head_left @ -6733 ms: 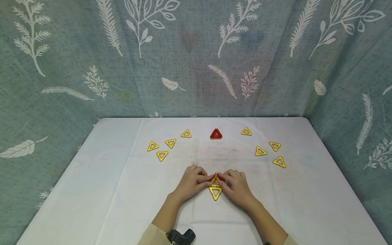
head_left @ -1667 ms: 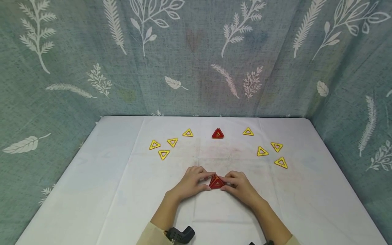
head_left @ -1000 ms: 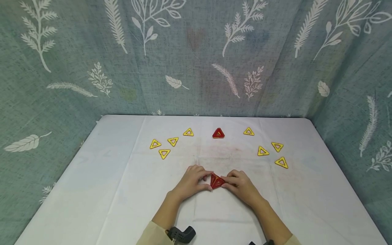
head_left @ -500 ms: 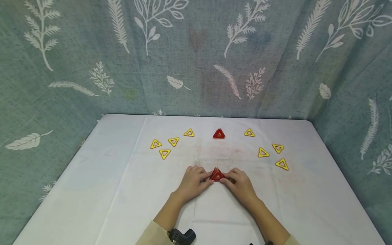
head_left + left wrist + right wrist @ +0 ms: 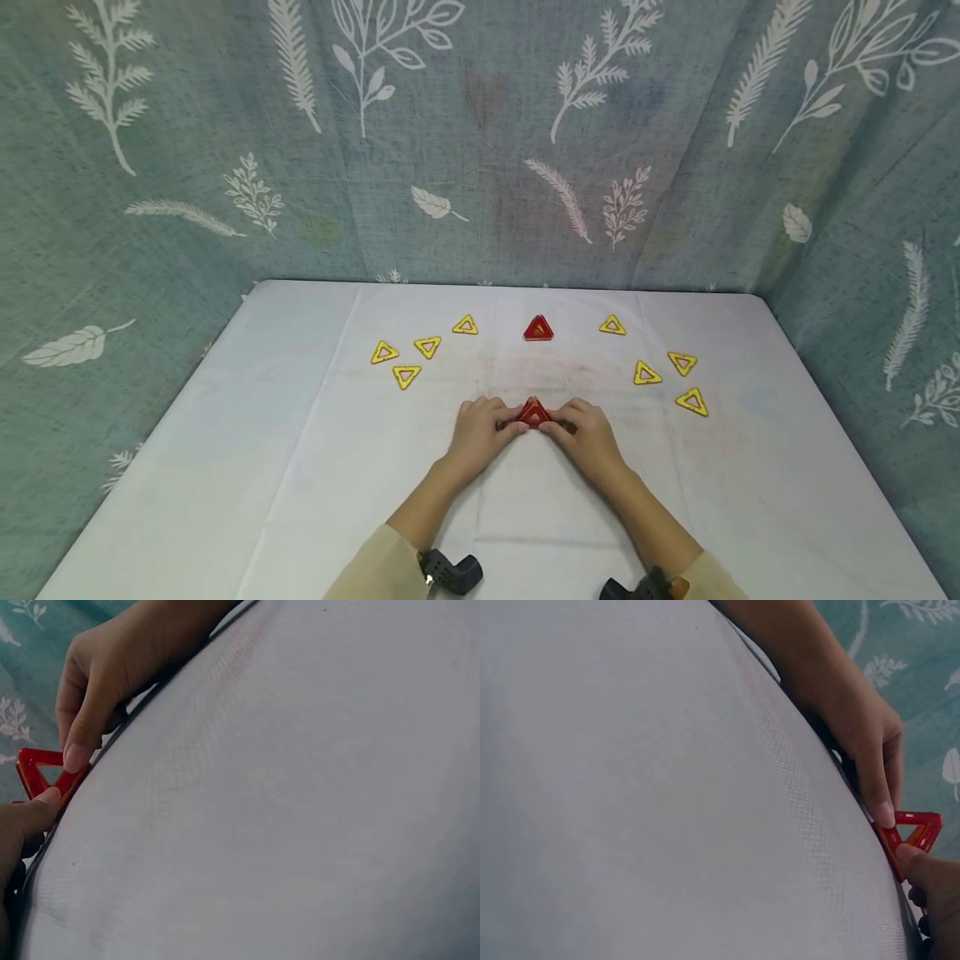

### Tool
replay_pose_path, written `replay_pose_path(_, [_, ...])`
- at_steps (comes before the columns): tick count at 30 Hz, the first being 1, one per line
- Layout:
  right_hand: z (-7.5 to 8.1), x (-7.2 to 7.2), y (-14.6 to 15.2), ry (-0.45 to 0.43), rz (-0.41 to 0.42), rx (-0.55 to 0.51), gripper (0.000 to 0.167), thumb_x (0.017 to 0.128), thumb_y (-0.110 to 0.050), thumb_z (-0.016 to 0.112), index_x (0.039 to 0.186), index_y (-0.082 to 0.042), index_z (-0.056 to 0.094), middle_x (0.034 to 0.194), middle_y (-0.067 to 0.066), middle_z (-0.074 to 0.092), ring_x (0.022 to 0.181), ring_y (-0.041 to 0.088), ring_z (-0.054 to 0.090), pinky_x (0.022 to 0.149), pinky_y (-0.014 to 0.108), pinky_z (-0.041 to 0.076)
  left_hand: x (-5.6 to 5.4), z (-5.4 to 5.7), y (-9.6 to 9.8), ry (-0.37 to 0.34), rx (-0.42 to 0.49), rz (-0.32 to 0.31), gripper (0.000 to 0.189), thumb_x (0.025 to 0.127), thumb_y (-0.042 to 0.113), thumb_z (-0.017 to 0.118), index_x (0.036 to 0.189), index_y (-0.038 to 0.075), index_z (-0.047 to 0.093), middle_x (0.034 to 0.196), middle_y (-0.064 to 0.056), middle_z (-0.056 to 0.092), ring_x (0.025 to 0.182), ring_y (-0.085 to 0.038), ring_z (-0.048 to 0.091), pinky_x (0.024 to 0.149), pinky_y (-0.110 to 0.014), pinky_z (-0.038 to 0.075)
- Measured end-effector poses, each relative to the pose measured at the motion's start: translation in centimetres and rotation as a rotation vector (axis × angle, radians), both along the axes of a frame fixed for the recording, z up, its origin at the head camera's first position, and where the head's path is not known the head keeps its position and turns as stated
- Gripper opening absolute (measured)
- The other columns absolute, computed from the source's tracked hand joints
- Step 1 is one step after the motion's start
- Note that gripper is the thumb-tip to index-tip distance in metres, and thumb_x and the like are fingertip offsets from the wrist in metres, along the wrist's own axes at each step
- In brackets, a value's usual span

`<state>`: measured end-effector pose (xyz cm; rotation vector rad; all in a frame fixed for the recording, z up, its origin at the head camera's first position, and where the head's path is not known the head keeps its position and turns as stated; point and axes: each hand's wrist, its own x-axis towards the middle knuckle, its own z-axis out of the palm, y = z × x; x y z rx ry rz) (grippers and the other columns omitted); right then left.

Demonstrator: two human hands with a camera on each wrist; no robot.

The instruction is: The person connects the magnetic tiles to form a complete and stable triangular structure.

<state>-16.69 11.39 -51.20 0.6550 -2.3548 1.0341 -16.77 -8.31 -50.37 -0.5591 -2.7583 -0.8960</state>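
Observation:
My left hand and right hand hold a small red pyramid between them, built of triangular magnetic tiles, at the middle of the white table. Thumb and fingers of each hand pinch one side of it. In the left wrist view the red face shows its open triangular middle, with both thumbs near its lower edge. The right wrist view shows the same pyramid at the right edge, its rear sides mostly hidden. A second red pyramid stands farther back.
Several yellow triangle tiles lie flat in an arc, a group at left and another at right. A leaf-patterned curtain hangs behind the table. Black wrist cameras sit on both wrists.
Earlier, two flat yellow tiles and a bit of red showed between the hands; later a red pyramid appears there. It was turned, and the hands have since carried it slightly toward the back.

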Motion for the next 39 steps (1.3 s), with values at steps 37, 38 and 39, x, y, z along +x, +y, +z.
replay_pose_path(37, [0.8,-7.7,-0.2,-0.318,-0.156,0.014,0.026,0.083,-0.023,0.073,0.099,-0.002,0.073,0.083,0.006,0.062,0.071,0.017,0.050,0.064,0.029,0.040,-8.0,0.5,2.4,-0.135,-0.125,0.190,0.039,0.090,0.041,0.060,0.126,0.025,0.061,0.104,-0.001,0.057,0.093,-0.018,0.046,0.079,-0.035,0.030])
replay_pose_path(38, [0.9,-7.9,-0.2,-0.322,-0.163,0.015,0.026,0.083,-0.023,0.073,0.099,-0.002,0.073,0.083,0.006,0.062,0.071,0.017,0.050,0.064,0.029,0.040,-8.2,0.5,2.4,-0.135,-0.129,0.192,0.040,0.090,0.042,0.059,0.127,0.026,0.061,0.104,-0.001,0.057,0.093,-0.018,0.046,0.079,-0.035,0.030])
replay_pose_path(39, [0.9,-8.1,-0.2,-0.325,-0.171,0.017,0.027,0.083,-0.023,0.073,0.100,-0.003,0.073,0.083,0.007,0.062,0.071,0.018,0.051,0.064,0.030,0.040,-8.4,0.5,2.5,-0.129,-0.134,0.193,0.040,0.091,0.042,0.059,0.127,0.026,0.061,0.103,-0.001,0.057,0.092,-0.018,0.046,0.079,-0.035,0.030])
